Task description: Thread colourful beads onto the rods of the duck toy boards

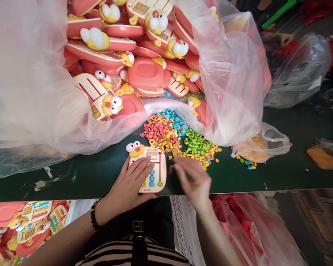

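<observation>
My left hand (130,183) lies with stretched fingers across a cream and red toy board (162,162) with a yellow, big-eyed animal head. Its thumb rests by the board's near edge. Three blue pieces (152,178) stand in one slot, with a green piece (160,183) at the bottom of another. A yellow piece shows partly beside my fingers. To the right of the board, my right hand (192,181) is held over the table, close to the yellow pieces (202,159). Its fingers are bent and smeared by motion, so anything between them cannot be made out.
Behind the board lie heaps of red pieces (157,129), blue pieces (173,120) and green pieces (197,144). A large plastic bag (233,81) full of similar toys stands open beyond. Small bag (255,147) sits at right. More toys (30,225) lie below the table edge, left.
</observation>
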Available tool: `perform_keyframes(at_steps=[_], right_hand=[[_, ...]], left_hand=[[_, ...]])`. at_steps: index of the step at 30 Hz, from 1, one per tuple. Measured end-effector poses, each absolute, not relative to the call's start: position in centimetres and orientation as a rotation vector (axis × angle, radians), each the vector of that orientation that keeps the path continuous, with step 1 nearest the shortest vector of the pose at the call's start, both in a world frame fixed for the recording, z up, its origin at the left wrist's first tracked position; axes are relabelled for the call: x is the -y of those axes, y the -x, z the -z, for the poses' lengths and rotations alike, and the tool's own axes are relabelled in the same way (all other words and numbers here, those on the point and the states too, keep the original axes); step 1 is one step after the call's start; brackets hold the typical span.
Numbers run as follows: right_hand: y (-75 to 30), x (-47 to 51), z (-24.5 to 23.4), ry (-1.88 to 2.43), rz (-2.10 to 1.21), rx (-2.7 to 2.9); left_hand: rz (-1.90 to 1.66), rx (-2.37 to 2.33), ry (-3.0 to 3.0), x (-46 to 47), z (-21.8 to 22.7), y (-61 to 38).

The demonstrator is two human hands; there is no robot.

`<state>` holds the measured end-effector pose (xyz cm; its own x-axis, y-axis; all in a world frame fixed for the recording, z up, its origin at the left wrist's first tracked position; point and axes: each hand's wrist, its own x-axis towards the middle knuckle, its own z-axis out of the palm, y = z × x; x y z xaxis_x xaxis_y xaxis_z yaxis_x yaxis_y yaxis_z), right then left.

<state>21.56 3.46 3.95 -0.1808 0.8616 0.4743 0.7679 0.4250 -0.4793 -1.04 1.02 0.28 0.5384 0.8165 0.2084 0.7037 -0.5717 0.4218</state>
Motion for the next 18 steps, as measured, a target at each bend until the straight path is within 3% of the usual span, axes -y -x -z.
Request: perform_keyframes(at_steps=[3,9,18], right_hand=[[-24.9,-6.4,-3.9,1.606,0.115,1.900],[-26.4,-11.1,-2.3,1.758,0.223,2.166],[-25.5,-10.7,-2.3,1.878,0.278,2.096]], left_hand=[[-0.560,-1.264,-2.489,-1.0,-0.3,1.1],[-0.584,-1.277,-2.479,-1.0,-0.5,1.0],[-0.547,-1.301,-2.481,-0.9,-0.4,1.0]])
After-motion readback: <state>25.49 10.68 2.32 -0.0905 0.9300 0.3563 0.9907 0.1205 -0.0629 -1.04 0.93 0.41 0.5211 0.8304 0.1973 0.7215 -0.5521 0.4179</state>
